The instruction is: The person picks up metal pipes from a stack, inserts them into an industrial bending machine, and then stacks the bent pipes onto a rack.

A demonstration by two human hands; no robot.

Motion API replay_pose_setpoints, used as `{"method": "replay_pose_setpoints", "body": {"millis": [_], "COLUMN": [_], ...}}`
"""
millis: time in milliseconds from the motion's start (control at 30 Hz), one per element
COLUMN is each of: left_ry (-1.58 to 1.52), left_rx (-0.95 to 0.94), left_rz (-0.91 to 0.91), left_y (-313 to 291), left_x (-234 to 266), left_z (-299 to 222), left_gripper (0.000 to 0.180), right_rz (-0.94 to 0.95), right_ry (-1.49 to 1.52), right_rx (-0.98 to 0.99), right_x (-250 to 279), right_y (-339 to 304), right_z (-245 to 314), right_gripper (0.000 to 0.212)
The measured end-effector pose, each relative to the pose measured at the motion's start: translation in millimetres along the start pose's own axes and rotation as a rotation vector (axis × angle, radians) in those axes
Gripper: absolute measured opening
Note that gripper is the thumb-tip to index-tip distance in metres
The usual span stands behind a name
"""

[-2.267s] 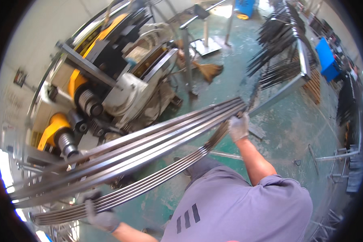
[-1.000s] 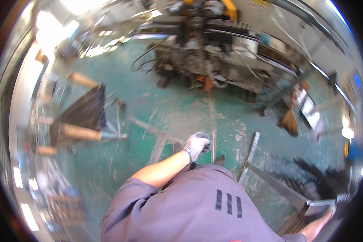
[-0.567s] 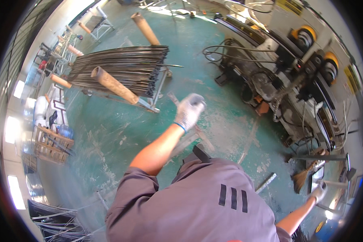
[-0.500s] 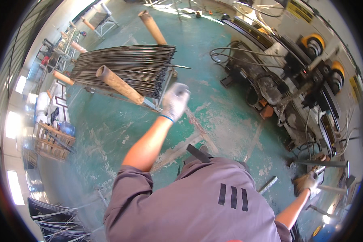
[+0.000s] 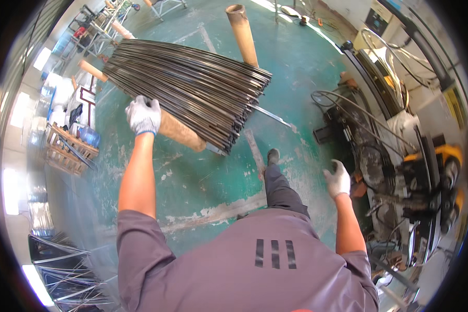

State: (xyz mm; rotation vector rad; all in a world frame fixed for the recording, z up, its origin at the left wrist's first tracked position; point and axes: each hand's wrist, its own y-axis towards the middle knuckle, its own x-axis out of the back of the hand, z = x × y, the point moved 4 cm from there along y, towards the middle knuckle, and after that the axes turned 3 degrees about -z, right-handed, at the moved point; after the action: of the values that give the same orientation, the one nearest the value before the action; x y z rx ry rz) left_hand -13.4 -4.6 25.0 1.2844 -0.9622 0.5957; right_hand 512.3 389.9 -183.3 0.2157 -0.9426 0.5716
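A stack of long thin dark metal rods (image 5: 192,86) lies across a stand ahead of me, ends toward my right. Tan tubes, like cardboard, rise along its sides. My left hand (image 5: 143,115), in a white knit glove, is closed over the upper end of the near tube (image 5: 179,131), hiding that end. My right hand (image 5: 338,179), gloved likewise, hangs over the floor left of the machine, empty with its fingers apart. From under the rod ends a light metal bar (image 5: 270,115) sticks out.
A machine (image 5: 372,156) with cables runs along the right. The far tube (image 5: 242,39) stands behind the rods. A wooden pallet (image 5: 62,151) with a blue water bottle is at left; black bundles (image 5: 62,265) lie lower left. Worn green floor (image 5: 203,197) stretches around me.
My left hand has moved left from near the rod ends onto the near tube. My right hand has left the equipment at lower right and come forward. The rods appear closer.
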Motion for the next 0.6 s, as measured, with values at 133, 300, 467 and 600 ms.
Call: {"method": "replay_pose_setpoints", "body": {"millis": [133, 300, 467, 600], "left_ry": [0.196, 0.214, 0.144, 0.187], "left_rx": [-0.055, -0.047, 0.107, 0.126], "left_rz": [-0.166, -0.126, -0.118, -0.126], "left_y": [2.5, 9.7, 21.1, 20.6], "left_x": [-14.2, -30.7, -31.6, -37.0], "left_z": [-30.9, -21.1, -37.3, -34.7], "left_gripper": [0.034, 0.031, 0.021, 0.02], "right_rz": [0.083, 0.265, 0.265, 0.478], "right_ry": [-0.001, -0.084, -0.389, -0.375], "right_rx": [0.193, 0.351, 0.389, 0.454], "right_x": [-84.0, -220.5, -308.7, -344.8], "right_y": [142.5, 301.8, 363.8, 354.8], "right_z": [135.8, 276.8, 354.3, 355.8], "right_gripper": [0.061, 0.079, 0.069, 0.051]}}
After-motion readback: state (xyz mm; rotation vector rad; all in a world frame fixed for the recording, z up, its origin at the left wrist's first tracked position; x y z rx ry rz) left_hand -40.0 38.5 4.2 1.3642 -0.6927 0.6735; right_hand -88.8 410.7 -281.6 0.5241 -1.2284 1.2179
